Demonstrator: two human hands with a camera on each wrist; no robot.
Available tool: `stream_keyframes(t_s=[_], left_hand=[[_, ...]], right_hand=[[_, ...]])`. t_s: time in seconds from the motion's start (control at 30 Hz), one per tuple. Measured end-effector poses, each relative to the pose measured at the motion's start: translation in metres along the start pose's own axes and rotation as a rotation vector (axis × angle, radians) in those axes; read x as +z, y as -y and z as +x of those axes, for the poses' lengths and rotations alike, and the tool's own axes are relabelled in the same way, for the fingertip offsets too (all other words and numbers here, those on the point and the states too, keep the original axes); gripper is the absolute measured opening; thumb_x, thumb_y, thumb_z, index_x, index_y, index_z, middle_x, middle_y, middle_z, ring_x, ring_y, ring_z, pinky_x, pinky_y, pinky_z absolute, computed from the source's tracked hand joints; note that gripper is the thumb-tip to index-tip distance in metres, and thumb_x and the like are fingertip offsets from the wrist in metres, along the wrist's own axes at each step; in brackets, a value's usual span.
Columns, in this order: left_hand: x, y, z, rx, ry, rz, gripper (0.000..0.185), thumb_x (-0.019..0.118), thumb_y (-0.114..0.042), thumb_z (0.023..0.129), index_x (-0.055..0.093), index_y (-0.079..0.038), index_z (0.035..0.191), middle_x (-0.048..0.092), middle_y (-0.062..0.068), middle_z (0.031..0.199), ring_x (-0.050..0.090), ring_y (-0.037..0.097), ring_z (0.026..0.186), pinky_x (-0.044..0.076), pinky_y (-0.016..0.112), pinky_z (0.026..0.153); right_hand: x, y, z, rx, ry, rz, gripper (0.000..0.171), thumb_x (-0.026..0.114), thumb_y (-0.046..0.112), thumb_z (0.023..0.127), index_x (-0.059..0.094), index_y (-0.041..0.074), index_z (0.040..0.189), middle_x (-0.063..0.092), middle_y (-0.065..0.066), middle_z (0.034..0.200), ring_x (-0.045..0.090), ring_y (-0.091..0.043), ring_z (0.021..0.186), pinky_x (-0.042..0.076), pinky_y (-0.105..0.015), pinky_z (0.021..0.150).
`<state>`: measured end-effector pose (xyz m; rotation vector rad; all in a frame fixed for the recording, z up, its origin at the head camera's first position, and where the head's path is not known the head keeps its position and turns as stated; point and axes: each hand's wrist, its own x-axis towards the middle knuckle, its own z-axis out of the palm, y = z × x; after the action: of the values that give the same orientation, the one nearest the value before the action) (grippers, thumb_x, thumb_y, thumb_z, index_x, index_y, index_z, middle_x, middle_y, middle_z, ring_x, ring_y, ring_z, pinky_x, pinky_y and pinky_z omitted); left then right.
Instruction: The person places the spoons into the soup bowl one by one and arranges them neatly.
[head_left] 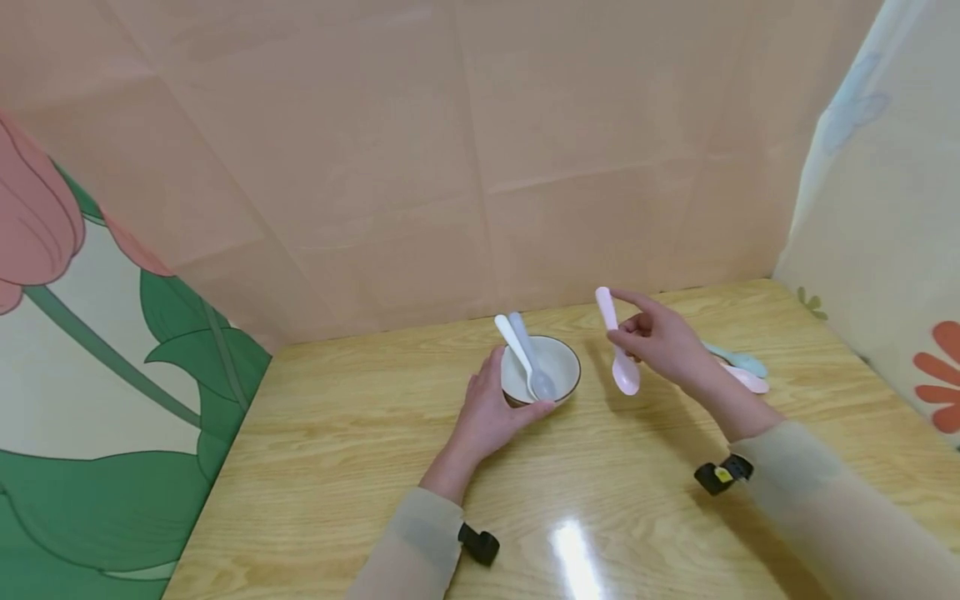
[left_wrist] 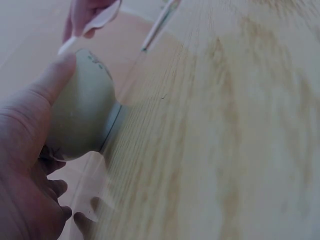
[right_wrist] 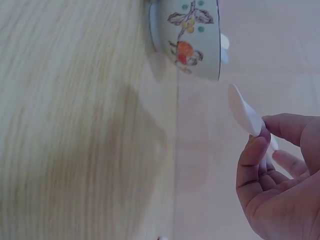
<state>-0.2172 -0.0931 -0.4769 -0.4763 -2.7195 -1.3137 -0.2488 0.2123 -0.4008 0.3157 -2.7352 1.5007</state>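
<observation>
My left hand (head_left: 489,417) grips a small white bowl (head_left: 566,360) with a dark rim, thumb on the near side and fingers round the left. A white spoon (head_left: 512,336) and a grey-blue spoon (head_left: 525,337) lean inside it, handles up over the far edge. To the right of the bowl, my right hand (head_left: 663,337) pinches a light pink spoon (head_left: 626,377) above the table, handle up and scoop down. The right wrist view shows painted fruit and leaves on the bowl's wall (right_wrist: 200,55), with the held spoon (right_wrist: 244,112) apart from it.
Behind my right wrist, a blue-green spoon (head_left: 746,362) and another pink spoon (head_left: 748,380) lie on the wood-grain table (head_left: 360,467), partly hidden. A peach cloth wall (head_left: 375,183) rises at the back edge. Flower-printed sheets (head_left: 892,250) hang at both sides.
</observation>
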Motion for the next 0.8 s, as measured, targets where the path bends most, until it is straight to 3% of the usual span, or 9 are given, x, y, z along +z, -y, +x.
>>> stream_keyframes(t_s=[0.57, 0.8], left_hand=[[0.000, -0.001, 0.002, 0.017, 0.010, 0.004, 0.110, 0.093, -0.059, 0.086, 0.033, -0.016, 0.168, 0.058, 0.005, 0.151, 0.057, 0.025, 0.135, 0.036, 0.050, 0.120], [0.001, 0.000, 0.002, 0.009, 0.008, -0.004, 0.110, 0.093, -0.058, 0.086, 0.033, -0.017, 0.168, 0.057, 0.005, 0.152, 0.056, 0.026, 0.134, 0.040, 0.050, 0.115]], right_hand=[[0.018, 0.023, 0.013, -0.045, 0.018, 0.059, 0.078, 0.074, 0.013, 0.107, 0.034, 0.017, 0.174, 0.072, -0.022, 0.106, 0.069, -0.026, 0.083, 0.058, -0.031, 0.069], [0.026, 0.030, 0.017, -0.042, 0.018, 0.065, 0.079, 0.074, 0.013, 0.107, 0.033, 0.018, 0.174, 0.072, -0.020, 0.105, 0.068, -0.027, 0.083, 0.059, -0.033, 0.071]])
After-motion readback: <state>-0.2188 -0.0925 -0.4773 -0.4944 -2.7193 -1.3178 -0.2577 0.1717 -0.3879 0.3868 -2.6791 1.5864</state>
